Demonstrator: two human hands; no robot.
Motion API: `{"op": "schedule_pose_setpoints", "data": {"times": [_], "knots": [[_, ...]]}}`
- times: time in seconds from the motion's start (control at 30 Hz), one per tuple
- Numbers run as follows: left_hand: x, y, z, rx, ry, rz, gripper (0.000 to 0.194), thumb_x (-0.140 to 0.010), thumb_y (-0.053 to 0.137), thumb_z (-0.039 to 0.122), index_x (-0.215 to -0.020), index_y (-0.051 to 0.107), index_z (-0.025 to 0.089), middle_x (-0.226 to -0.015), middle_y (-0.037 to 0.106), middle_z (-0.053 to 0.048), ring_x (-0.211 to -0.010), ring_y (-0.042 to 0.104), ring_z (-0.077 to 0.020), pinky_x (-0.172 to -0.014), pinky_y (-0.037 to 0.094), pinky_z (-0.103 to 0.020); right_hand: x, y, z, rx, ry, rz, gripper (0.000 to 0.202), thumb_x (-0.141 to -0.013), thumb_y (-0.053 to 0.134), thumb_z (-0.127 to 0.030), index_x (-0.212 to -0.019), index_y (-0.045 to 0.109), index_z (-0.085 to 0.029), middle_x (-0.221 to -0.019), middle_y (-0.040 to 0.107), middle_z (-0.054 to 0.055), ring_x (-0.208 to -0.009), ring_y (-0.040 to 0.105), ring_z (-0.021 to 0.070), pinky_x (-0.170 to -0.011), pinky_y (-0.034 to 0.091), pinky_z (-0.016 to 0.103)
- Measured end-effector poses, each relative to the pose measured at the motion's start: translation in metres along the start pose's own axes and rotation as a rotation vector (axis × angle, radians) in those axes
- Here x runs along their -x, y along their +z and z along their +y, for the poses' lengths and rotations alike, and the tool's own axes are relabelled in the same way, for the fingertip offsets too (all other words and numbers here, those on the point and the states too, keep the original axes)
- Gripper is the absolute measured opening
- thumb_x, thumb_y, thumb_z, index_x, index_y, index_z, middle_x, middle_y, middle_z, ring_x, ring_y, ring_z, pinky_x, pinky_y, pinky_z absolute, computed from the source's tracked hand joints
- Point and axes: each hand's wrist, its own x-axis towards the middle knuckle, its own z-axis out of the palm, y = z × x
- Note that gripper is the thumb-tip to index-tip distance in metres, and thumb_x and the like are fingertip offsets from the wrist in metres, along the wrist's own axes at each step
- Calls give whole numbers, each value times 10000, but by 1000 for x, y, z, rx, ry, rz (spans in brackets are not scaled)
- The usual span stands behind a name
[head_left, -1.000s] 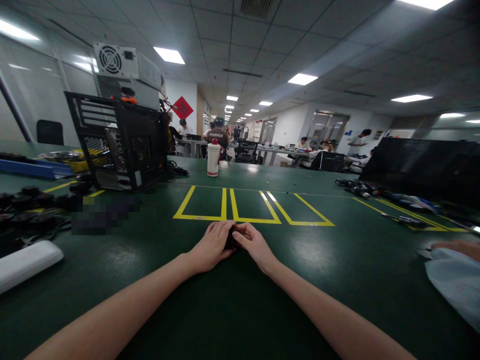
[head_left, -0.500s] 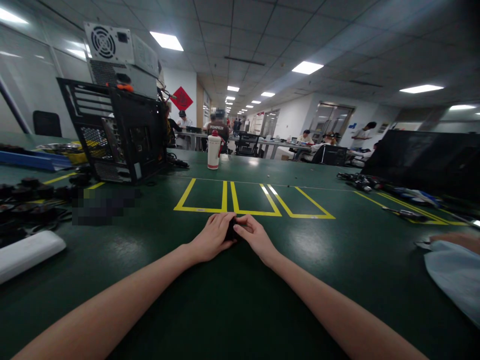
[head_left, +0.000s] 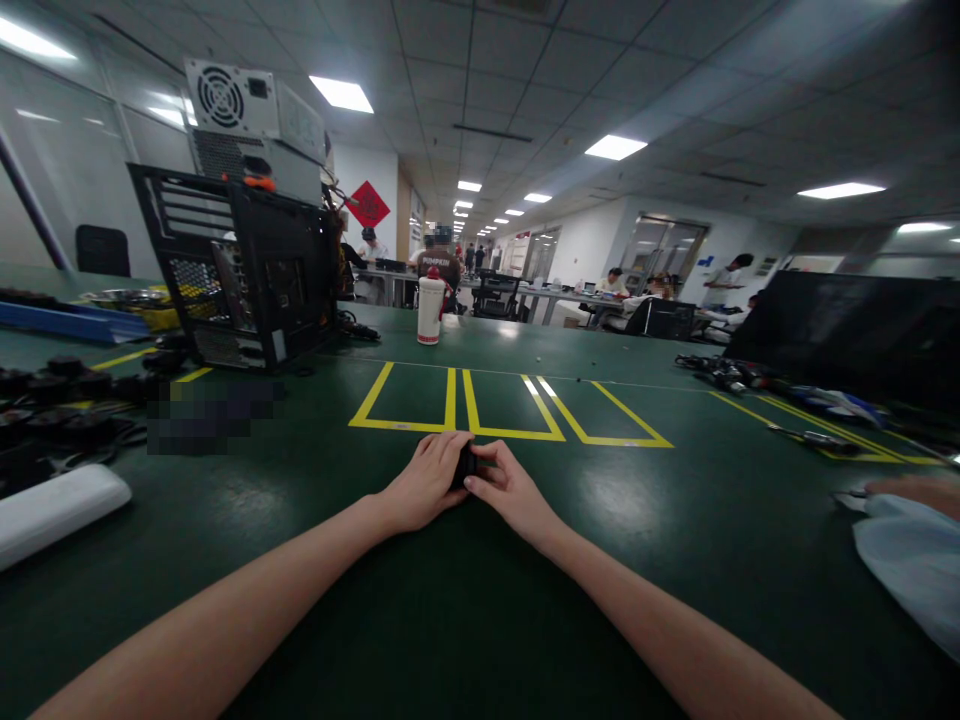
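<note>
At the green table (head_left: 465,620), left grip (head_left: 424,482) and right grip (head_left: 516,492) clamp a black object (head_left: 465,468).

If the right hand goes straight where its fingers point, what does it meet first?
Probably the small black object the right hand touches, then the left hand; depth is unclear.

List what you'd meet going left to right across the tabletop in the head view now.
White elongated object → black PC case → left hand → small black object → right hand → co-worker's pale blue sleeve.
</note>
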Motion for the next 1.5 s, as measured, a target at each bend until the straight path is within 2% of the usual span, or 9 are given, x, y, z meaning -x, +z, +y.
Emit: {"op": "schedule_pose_setpoints", "data": {"times": [0.13, 0.23, 0.47, 0.73, 0.83, 0.97, 1.13, 1.33, 1.5], "knots": [[0, 1, 1, -12, 5, 13, 598, -763, 540, 246, -1255, 203, 201, -1225, 397, -96, -1152, 374, -238, -971, 294, -436, -4, 4, 0, 10, -15, 93, 169, -738, 560, -266, -878, 482, -210, -905, 521, 6, -882, 549, 155, -774, 469, 313], [-1, 3, 2, -12, -4, 24, 582, -765, 530, 237, -1248, 208, 190, -1216, 400, -104, -1150, 375, -244, -968, 292, -444, -8, 5, 1, 37, 4, 146, 203, -732, 563, -258, -917, 493, -210, -939, 528, 21, -900, 540, 165, -798, 457, 334], [-1, 2, 2, -1, -14, 13, 597, -741, 547, 219, -1238, 217, 202, -1215, 401, -94, -1153, 376, -243, -973, 288, -445, -5, 0, 2, 1, 39, 47, 267, -736, 562, -237, -992, 488, -216, -1029, 530, 27, -962, 532, 174, -861, 432, 355], [-2, 6, 1, -47, -10, 41, 577, -746, 543, 218, -1230, 233, 171, -1200, 402, -109, -1144, 376, -242, -968, 292, -424, -4, 2, 6, 5, -26, 110, 143, -757, 538, -244, -888, 487, -219, -945, 524, 9, -921, 541, 152, -831, 435, 321], [-2, 4, 2, -49, -13, 35, 567, -751, 542, 224, -1226, 237, 164, -1194, 404, -111, -1139, 378, -241, -967, 294, -420, -8, 1, 7, 16, -14, 141, 202, -752, 541, -244, -946, 494, -224, -995, 530, 21, -945, 529, 160, -840, 430, 330], [-1, 1, 4, -29, -20, 13, 570, -757, 533, 225, -1234, 224, 188, -1203, 398, -102, -1141, 381, -241, -968, 293, -433, -9, -2, 6, 13, 78, 81, 289, -757, 535, -267, -1038, 494, -217, -1071, 531, 38, -993, 516, 173, -891, 402, 357], [-1, 1, 4, -19, -19, 12, 598, -745, 548, 216, -1240, 214, 196, -1207, 398, -98, -1145, 381, -239, -975, 288, -433, -6, -1, 3, 20, 11, 28, 243, -763, 536, -261, -999, 491, -223, -1029, 532, 19, -994, 517, 161, -894, 403, 336], [-2, 4, 2, -17, -13, 40, 573, -753, 543, 244, -1227, 224, 208, -1199, 411, -95, -1137, 398, -244, -956, 305, -448, -7, 3, 1, -19, -28, 97, 140, -759, 538, -290, -874, 498, -222, -906, 550, 4, -916, 548, 161, -820, 439, 330], [-2, 3, 4, -30, -25, 28, 580, -753, 542, 236, -1234, 221, 196, -1203, 405, -99, -1143, 388, -242, -964, 298, -436, -10, 2, 0, 5, 34, 128, 240, -737, 564, -259, -964, 508, -206, -1013, 546, 34, -1000, 517, 171, -904, 394, 355]]}}
